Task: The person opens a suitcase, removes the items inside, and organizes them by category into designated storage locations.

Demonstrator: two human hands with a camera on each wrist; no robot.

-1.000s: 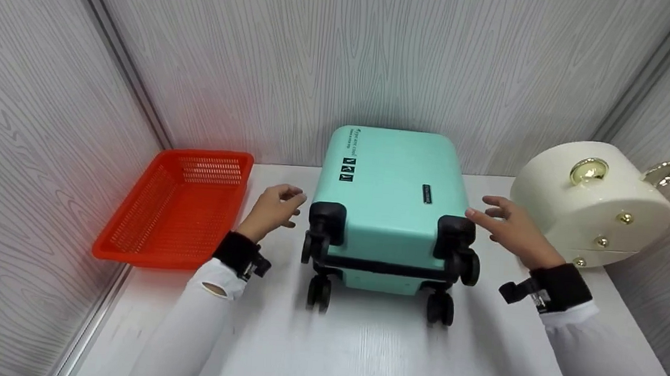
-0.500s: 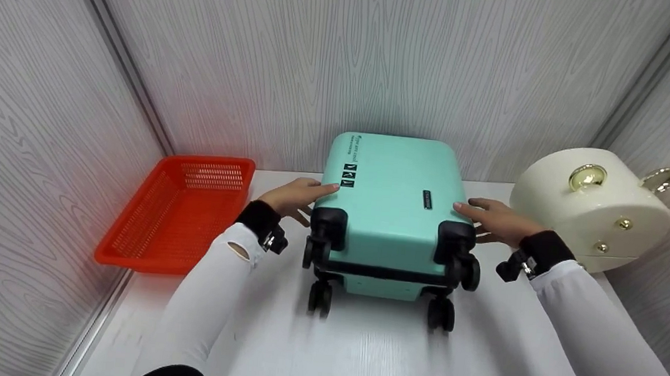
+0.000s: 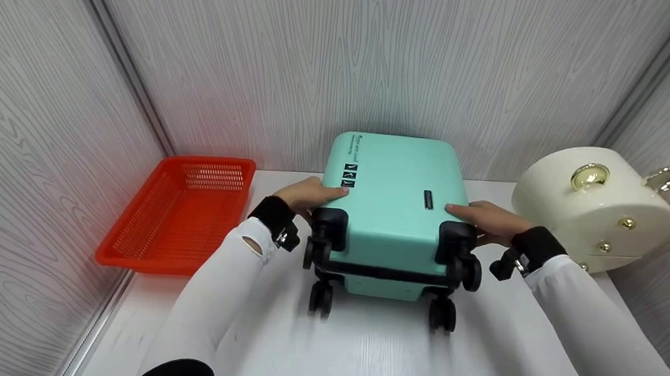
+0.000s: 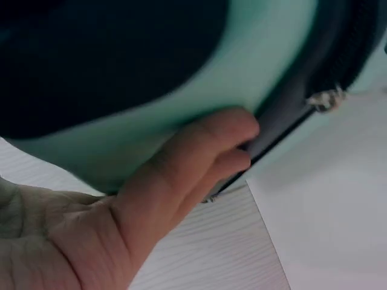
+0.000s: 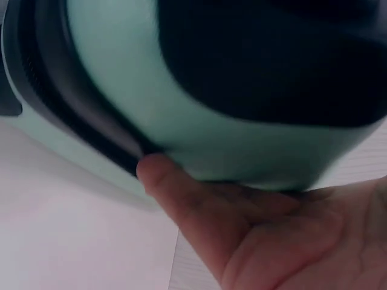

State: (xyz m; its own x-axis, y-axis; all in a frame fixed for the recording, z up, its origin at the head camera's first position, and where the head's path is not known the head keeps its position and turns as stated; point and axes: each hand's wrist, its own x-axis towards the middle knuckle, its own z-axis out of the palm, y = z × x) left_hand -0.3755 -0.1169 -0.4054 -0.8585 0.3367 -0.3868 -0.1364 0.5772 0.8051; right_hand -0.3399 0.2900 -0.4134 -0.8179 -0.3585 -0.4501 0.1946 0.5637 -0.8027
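A mint-green suitcase (image 3: 398,169) lies on its broad side on the white surface, black wheels (image 3: 457,258) facing me. My left hand (image 3: 305,193) grips its left edge near the wheel end, thumb on the top face just below the small printed pictures. Opposite, my right hand (image 3: 492,218) holds the right edge with its thumb on top, close to the dark label (image 3: 428,199). Both wrist views show the fingers (image 4: 199,151) pressed along the shell's side, reaching the dark zipper seam (image 5: 91,115).
To the left stands a red plastic basket (image 3: 112,249). A cream round case (image 3: 582,199) with gold handles and studs stands on the right. Grey wood-grain walls (image 3: 296,61) rise behind and at both sides, close behind the suitcase.
Both hands have come in from beside the suitcase and taken hold of its two edges, thumbs now on top. The suitcase keeps its place; the view has shifted slightly.
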